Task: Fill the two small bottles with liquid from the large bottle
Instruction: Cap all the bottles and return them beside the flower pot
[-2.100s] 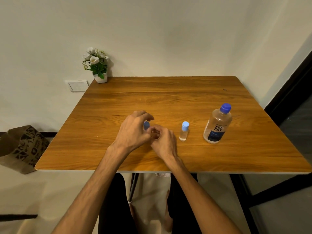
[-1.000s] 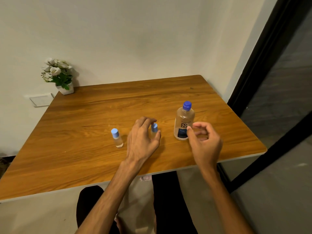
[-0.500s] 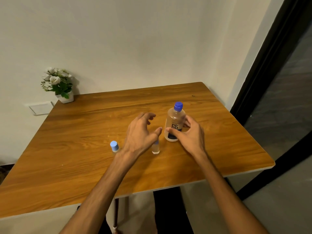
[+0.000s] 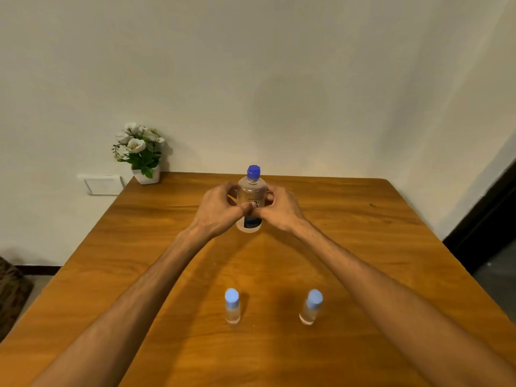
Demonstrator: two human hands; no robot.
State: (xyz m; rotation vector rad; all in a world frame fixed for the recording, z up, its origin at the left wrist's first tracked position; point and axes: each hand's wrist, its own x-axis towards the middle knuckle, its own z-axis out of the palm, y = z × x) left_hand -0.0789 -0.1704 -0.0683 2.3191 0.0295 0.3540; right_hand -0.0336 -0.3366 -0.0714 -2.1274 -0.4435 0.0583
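The large clear bottle [image 4: 251, 191] with a dark blue cap stands upright on the wooden table [image 4: 363, 247], far from me at the middle. My left hand [image 4: 216, 212] and my right hand [image 4: 280, 209] both curl round its body, thumbs meeting in front of the label. Two small clear bottles with light blue caps stand upright near me: the left small bottle [image 4: 232, 305] and the right small bottle [image 4: 311, 307]. They are apart from each other and lie between my forearms. All three caps are on.
A small white pot of white flowers [image 4: 141, 155] sits at the table's far left corner by the wall. A white wall socket plate [image 4: 102, 185] is left of it. A dark doorway [image 4: 491, 219] lies to the right.
The large bottle now stands farther from me at the table's middle, gripped by both hands. My left hand left the small bottles, which now stand side by side near me.
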